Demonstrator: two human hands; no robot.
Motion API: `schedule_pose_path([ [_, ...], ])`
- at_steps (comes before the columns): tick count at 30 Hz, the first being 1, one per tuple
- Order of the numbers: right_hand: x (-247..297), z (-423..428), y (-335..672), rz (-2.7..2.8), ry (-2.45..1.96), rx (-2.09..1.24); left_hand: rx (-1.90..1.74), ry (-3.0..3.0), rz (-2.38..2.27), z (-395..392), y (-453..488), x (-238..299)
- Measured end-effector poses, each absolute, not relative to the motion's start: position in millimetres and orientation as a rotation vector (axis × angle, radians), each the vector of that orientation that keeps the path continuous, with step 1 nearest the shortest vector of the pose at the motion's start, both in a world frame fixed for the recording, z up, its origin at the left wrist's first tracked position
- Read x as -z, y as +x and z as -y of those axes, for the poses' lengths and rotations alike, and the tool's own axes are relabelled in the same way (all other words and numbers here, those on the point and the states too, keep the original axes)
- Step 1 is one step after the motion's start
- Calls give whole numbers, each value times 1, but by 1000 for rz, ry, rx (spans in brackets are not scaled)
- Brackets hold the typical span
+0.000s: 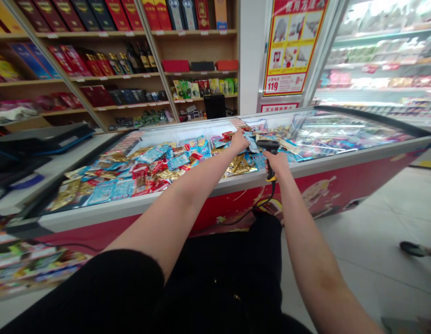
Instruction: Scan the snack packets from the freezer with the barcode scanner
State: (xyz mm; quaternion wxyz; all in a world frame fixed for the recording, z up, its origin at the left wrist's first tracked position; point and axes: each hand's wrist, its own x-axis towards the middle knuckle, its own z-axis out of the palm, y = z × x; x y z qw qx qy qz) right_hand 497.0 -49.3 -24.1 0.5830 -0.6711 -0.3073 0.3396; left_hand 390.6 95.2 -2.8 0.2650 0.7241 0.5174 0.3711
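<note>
My left hand (239, 141) reaches into an open chest freezer (187, 197) and its fingers close on a blue ice-cream packet (252, 144) among the heap of blue, gold and red packets (146, 169). My right hand (276, 163) grips the handle of a black and yellow barcode scanner (269, 147), whose head points at the packets by my left hand. The scanner's black cable (236, 218) hangs down in front of the freezer's red side.
A sliding glass lid (340, 130) covers the freezer's right half. Wooden shelves (107, 74) of boxes and bottles stand behind. A refrigerated display (382, 60) is at the right, a counter (41, 144) at the left. Someone's shoe (413, 249) shows on the floor at right.
</note>
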Motion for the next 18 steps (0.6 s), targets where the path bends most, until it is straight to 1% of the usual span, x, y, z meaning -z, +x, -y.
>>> schedule_pose_path([
  [4, 38, 48, 504, 697, -1566, -807, -919, 2127, -1433, -91, 397, 13],
  [8, 44, 46, 505, 683, -1582, -817, -947, 2188, -1400, -89, 393, 15],
  [14, 32, 48, 484, 751, -1563, -809, -1042, 2132, -1429, -93, 366, 7],
  [18, 22, 46, 455, 848, -1570, -831, -1018, 2129, -1529, -91, 328, 4],
])
